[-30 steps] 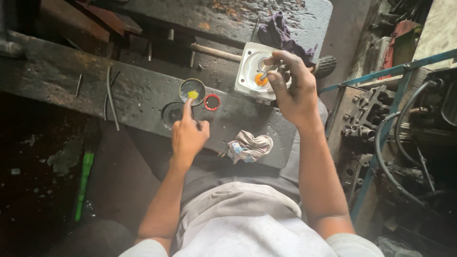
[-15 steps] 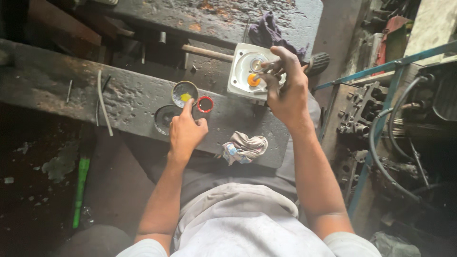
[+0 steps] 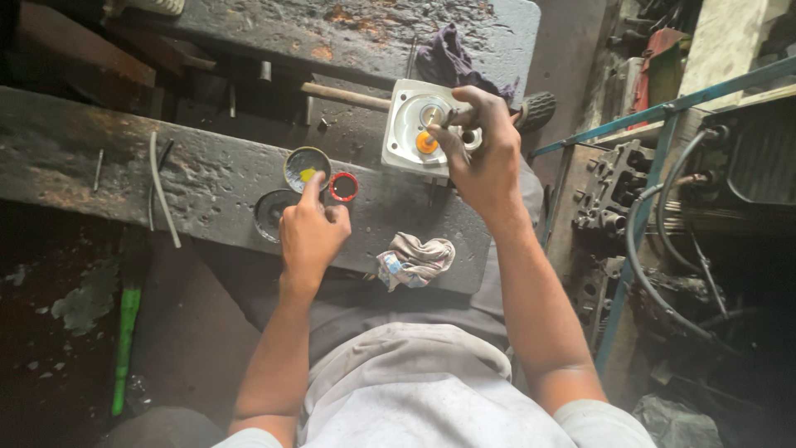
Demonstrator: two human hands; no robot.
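My left hand (image 3: 312, 232) rests on the dark workbench (image 3: 199, 178), its index finger stretched into a small round tin (image 3: 305, 167) that holds a yellow paste. A red ring (image 3: 343, 187) lies just right of the tin and a dark round lid (image 3: 272, 212) sits below it. My right hand (image 3: 481, 153) is closed on a thin metal tool, its tip on a pale grey metal block (image 3: 408, 126) with round ports, one of them orange (image 3: 426, 143). A crumpled rag (image 3: 414, 260) lies at the bench's near edge between my arms.
A dark purple cloth (image 3: 448, 56) lies behind the block. A wooden handle (image 3: 344, 96) points left from it. A thin bent rod (image 3: 162, 199) lies on the bench at left. A green-handled tool (image 3: 124, 340) is on the floor. Blue tubing (image 3: 663, 116), hoses and engine parts crowd the right.
My left index finger has stayed in the yellow tin. My right hand has shifted slightly on the grey block, still working the thin tool at the ports.
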